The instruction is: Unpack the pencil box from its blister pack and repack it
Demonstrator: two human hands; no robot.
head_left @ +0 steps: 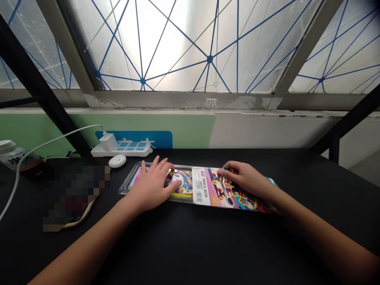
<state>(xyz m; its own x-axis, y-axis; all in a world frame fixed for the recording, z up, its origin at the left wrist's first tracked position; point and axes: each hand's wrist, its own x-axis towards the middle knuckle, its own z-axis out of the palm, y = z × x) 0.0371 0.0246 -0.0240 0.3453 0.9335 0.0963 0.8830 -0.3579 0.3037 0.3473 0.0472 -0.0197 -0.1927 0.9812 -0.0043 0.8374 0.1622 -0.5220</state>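
Observation:
In front of me on the desk lies a colourful pencil box (pixel 185 182) in a clear plastic tray (pixel 123 186), partly inside a printed cardboard sleeve (pixel 202 194) marked "PENCIL BOX". My left hand (pixel 154 182) rests on the uncovered left part, its fingers spread over the tray and its thumb on the box. My right hand (pixel 246 178) is closed on the sleeve, thumb on top and the other fingers bent at the far edge. The fingertips of that hand are partly hidden.
A white power strip (pixel 133 148) with a plugged-in charger (pixel 108 141) stands by the wall. Near it lies a small white rounded case (pixel 117 161). A blurred-out object (pixel 77 198) and a bottle (pixel 20 158) are at the left. A white cable (pixel 59 137) crosses there. Black frame bars (pixel 44 87) rise on both sides.

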